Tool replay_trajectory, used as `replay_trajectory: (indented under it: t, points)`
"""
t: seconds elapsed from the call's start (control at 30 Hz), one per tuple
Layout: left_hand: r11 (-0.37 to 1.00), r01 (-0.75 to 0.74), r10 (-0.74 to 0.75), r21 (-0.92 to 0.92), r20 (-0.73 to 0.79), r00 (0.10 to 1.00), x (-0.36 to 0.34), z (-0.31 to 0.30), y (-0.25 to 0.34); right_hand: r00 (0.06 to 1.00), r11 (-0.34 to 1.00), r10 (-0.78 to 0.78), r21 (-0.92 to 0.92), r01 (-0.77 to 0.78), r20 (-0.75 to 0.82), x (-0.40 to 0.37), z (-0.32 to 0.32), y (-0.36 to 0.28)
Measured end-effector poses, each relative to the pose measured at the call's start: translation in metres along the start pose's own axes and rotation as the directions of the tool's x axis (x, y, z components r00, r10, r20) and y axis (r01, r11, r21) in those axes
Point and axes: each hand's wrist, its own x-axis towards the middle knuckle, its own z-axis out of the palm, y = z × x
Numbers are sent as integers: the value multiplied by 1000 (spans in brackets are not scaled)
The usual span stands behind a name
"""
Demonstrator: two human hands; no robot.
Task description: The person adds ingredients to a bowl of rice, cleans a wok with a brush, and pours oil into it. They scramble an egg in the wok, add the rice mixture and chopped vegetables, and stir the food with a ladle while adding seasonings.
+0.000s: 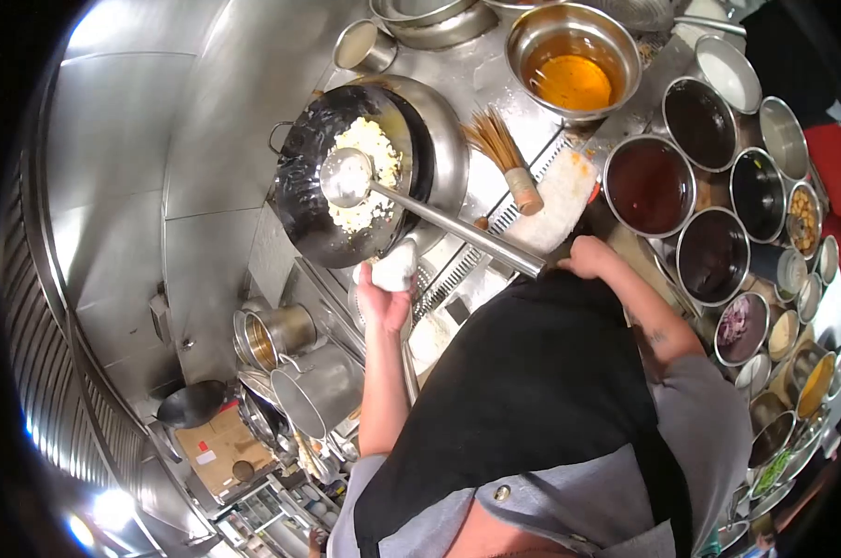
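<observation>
A dark wok (pixel 304 200) sits tilted on the burner with pale yellow-white food (pixel 376 149) in it. My left hand (pixel 383 298) grips the wok's near edge through a white cloth (pixel 395 267). My right hand (pixel 589 258) holds the long metal handle of a ladle (pixel 348 177), whose bowl rests over the food in the wok.
A bamboo brush (pixel 504 153) lies beside the wok. A large bowl of amber oil (pixel 571 79) stands behind it. Several round tins of dark sauces (pixel 650 184) and seasonings line the right side. Metal pots (pixel 318 391) stand at lower left, below the steel wall.
</observation>
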Motion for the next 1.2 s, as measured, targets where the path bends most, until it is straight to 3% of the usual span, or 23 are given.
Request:
replay_trajectory:
  t: [0.03,0.07,0.1,0.17,0.2,0.23,0.27,0.3,0.33,0.37,0.43,0.47,0.57,0.6,0.67,0.8,0.87,0.9,0.97,1.0,1.07,1.13,1.2]
  points:
    - [999,2,-2,51,-5,1000,6,2,3,987,983,-138,108,146,-76,-56,-40,-36]
    - [995,2,-1,96,-9,1000,14,4,5,947,944,-288,128,306,-139,-46,-34,-33]
    - [999,26,-23,26,-102,994,27,6,5,751,826,-469,68,559,-465,-62,-39,-48]
    - [998,52,-56,-38,-84,995,52,-1,5,440,582,-641,-25,813,-630,-45,-55,-94]
    - [995,40,-47,-93,-72,996,63,-6,3,242,480,-750,-255,839,-616,-52,-75,-129]
    - [993,44,-44,-106,-2,999,66,-4,3,77,284,-827,-295,912,-557,-52,-91,-163]
    - [992,47,-40,-115,63,997,65,-4,4,21,153,-852,-211,965,-523,-44,-102,-195]
    - [992,52,-38,-113,124,992,64,-6,5,-171,-47,-855,-255,966,-490,-14,-107,-230]
    - [993,30,-18,-113,101,995,74,-12,7,-70,-90,-821,8,996,-566,12,-105,-264]
    - [993,15,-7,-113,77,997,89,-23,4,31,58,-850,-35,998,-526,-3,-126,-290]
    - [988,-63,64,-141,2,998,73,-9,-11,-66,208,-770,-348,914,-634,-79,-159,-350]
    - [975,-93,81,-201,-68,994,52,-2,-25,172,180,-720,58,982,-672,-117,-171,-373]
    - [928,-99,58,-360,-123,991,-66,45,-63,252,153,-768,213,965,-589,-167,-192,-411]
    - [955,-126,124,-267,-21,992,-82,47,-72,272,164,-768,232,959,-579,-174,-193,-419]
    - [923,-26,12,-385,-38,999,-74,42,-72,316,161,-733,298,941,-602,-166,-193,-444]
    - [945,30,-44,-325,-37,998,-3,20,-19,225,77,-679,237,968,-698,-110,-199,-475]
    - [950,0,2,-312,5,1000,11,-7,-46,197,92,-655,181,979,-729,-88,-198,-468]
    - [954,-20,34,-299,40,999,13,-12,-53,202,57,-627,214,975,-752,-91,-202,-465]
    - [970,-92,60,-223,-144,988,-45,-1,-100,176,-7,-603,226,974,-778,-119,-206,-454]
    - [943,-232,216,-239,-91,972,-54,-5,-123,180,-55,-600,265,963,-779,-129,-213,-455]
    - [951,-142,101,-275,-157,982,-76,-4,-116,194,-76,-609,301,951,-769,-152,-221,-459]
    - [930,-31,14,-366,-49,999,-82,9,-70,189,-138,-617,342,930,-764,-195,-209,-466]
    - [905,-105,65,-413,-109,992,-55,4,-61,156,-83,-627,264,961,-764,-215,-202,-469]
